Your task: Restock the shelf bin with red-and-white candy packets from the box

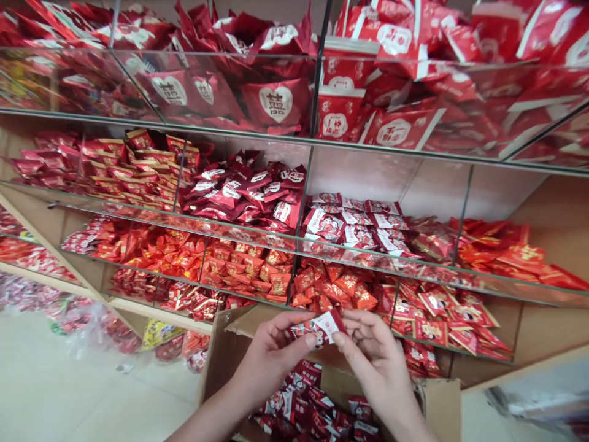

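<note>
A small red and white candy packet (317,328) is held level between both hands, over an open cardboard box. My left hand (278,347) pinches its left end between thumb and fingers. At the other end, my right hand (370,353) grips it with the thumb in front and the fingers behind. Below them, the cardboard box (442,402) contains a heap of similar dark red and white packets (304,402). My forearms hide part of the box.
Glass-fronted shelves (257,132) stand ahead, divided by clear panels and filled with red packets. Matching red and white packets (356,227) lie in rows on the middle shelf. Larger heart-marked bags (276,101) fill the top. Plastic-wrapped packets (92,328) lie on the floor at left.
</note>
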The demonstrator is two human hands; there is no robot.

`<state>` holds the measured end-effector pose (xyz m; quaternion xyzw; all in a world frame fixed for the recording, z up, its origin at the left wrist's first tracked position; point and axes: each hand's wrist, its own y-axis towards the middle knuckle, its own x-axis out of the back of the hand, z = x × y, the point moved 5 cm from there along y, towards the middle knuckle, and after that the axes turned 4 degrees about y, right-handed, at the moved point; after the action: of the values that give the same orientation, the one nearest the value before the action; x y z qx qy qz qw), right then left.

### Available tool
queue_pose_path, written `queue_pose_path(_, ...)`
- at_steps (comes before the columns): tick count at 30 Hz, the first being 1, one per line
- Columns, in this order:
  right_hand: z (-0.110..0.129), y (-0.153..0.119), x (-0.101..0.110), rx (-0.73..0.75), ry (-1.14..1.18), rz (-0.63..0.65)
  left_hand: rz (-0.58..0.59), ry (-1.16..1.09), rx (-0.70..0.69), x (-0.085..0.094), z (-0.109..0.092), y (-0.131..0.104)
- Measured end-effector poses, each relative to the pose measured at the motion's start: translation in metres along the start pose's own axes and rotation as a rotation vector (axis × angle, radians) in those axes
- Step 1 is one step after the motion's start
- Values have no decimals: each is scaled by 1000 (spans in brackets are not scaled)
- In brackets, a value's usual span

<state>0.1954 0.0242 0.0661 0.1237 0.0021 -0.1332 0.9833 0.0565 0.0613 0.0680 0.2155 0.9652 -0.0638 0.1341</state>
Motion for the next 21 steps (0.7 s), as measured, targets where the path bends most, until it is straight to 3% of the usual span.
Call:
queue_pose_path(3,-8,-4,-11,-63,138,-59,-108,-56,-50,2,4,1)
queue_pose_path(7,-1,-10,-19,-105,156,12,-61,-44,-119,1,8,-2)
queue_pose_path(9,27,-1,-6,55,50,26,-23,52,-148,4,7,-5)
queue_pose_path(12,91,30,25,429,-207,-18,11,176,-134,11,12,-9)
queue_pose_path(15,137,87,49,542,-539,-101,-22,181,-76,18,26,-12)
queue_pose_path(18,141,147,49,403,-754,116,-43,151,-43,24,42,-15)
queue_pose_path(21,122,177,37,221,-950,400,35,187,8,30,56,-17)
